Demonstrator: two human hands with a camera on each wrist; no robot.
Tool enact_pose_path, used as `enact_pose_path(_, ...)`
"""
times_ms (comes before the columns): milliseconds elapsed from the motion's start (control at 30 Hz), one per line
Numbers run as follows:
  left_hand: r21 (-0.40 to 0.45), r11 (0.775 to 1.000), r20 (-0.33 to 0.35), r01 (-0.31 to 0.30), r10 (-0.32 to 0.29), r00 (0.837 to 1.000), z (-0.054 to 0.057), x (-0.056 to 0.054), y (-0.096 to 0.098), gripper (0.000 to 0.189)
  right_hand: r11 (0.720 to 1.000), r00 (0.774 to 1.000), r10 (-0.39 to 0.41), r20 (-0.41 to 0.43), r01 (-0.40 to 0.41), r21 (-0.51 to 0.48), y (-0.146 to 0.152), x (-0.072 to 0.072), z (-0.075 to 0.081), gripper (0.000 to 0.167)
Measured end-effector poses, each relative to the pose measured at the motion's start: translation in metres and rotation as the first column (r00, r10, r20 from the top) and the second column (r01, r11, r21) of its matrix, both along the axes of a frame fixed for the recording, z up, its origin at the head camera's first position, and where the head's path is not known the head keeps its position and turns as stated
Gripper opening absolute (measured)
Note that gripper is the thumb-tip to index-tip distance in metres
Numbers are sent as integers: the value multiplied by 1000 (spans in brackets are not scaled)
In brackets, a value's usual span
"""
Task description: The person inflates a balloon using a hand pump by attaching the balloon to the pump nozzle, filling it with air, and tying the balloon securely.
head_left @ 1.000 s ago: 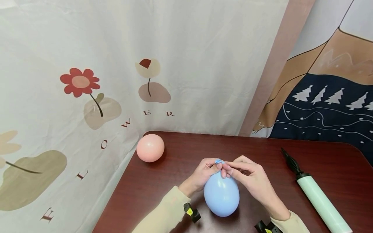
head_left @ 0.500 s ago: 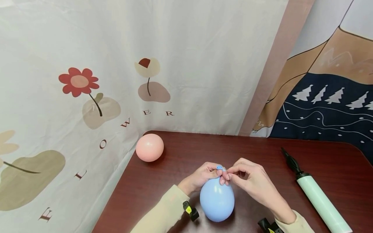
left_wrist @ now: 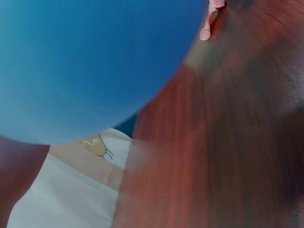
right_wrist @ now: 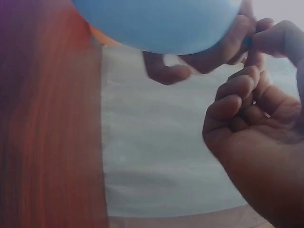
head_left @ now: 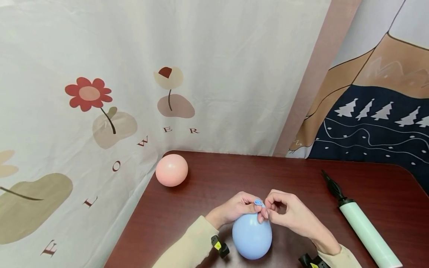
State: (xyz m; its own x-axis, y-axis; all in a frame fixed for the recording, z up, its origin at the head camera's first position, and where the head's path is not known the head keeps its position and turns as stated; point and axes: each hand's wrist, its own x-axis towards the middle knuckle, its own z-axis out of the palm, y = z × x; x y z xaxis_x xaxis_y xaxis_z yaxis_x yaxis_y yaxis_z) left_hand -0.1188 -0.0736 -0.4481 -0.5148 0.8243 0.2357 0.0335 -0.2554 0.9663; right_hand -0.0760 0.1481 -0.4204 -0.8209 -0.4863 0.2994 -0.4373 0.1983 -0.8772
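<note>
A blown-up blue balloon [head_left: 252, 238] hangs below both hands over the table, its neck [head_left: 258, 202] upward with a small rolled lip. The left hand [head_left: 236, 210] pinches that neck between thumb and fingers. Just to the right, the right hand [head_left: 293, 214] has its thumb and forefinger bent together at the neck, right by the left fingertips. In the right wrist view, the right hand [right_wrist: 251, 137] shows its other fingers curled in, with a bit of blue at the pinch. The balloon [left_wrist: 95, 61] fills much of the left wrist view and hides the left hand's grip.
A pink balloon [head_left: 171, 170] sits at the back left corner of the brown table [head_left: 218, 178]. On the right lies a pale green hand pump [head_left: 368, 232] with a black nozzle. A printed curtain [head_left: 234, 74] hangs behind the table's back edge.
Both hands and the blue balloon have moved a little toward the near edge. The right fingertips have shifted from over the neck to its right side. Pink balloon and pump stay put.
</note>
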Motion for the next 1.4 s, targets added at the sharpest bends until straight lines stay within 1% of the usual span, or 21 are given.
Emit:
enact_pose_path(100,-7,1000,-27,6,-6,1000,2,0,-1,48,999,999,31,-22,-32,-23,0,-1,-4,35)
enact_pose_path(167,-11,1000,-46,-8,7,999,2,0,-2,46,998,999,42,-29,-43,-37,-1,-1,-6,37)
enact_pose_path(267,-5,999,-66,-39,38,997,1,0,-3,48,997,998,55,-38,-57,-54,-2,-2,-9,37)
enact_pose_path(333,15,999,-79,-52,53,995,-1,-1,-3,51,996,997,61,-45,-64,-64,-3,-3,-11,35)
enact_pose_path(500,75,996,-98,-57,64,993,-3,-3,-1,56,997,998,38,-50,-42,-69,-6,-5,-13,34)
enact_pose_path(667,83,994,-101,-67,75,992,-3,-3,0,56,995,999,17,-38,-21,-96,-9,-4,-14,33)
enact_pose_path(767,70,994,-102,-78,85,991,-2,-2,1,57,992,1000,1,-26,-4,-128,-10,-1,-13,31)
enact_pose_path(867,62,994,-82,-88,93,992,0,0,2,57,989,1000,-8,-16,6,-146,-10,0,-12,30)
enact_pose_path(1067,59,993,-47,-107,110,993,2,2,5,56,993,1000,24,-18,-26,-114,-5,-2,-9,31)
enact_pose_path(1167,77,992,-53,-99,104,993,2,2,7,56,992,998,60,-17,-61,-107,-2,-4,-8,30)
enact_pose_path(1267,90,993,-80,-79,87,993,1,0,8,58,989,996,92,-15,-93,-113,-1,-5,-8,29)
enact_pose_path(1333,94,994,-99,-63,72,992,1,-1,7,57,987,994,105,-16,-106,-120,-1,-5,-9,30)
enact_pose_path(1400,97,994,-106,-45,55,993,1,-2,7,56,987,994,101,-30,-104,-122,-2,-4,-11,32)
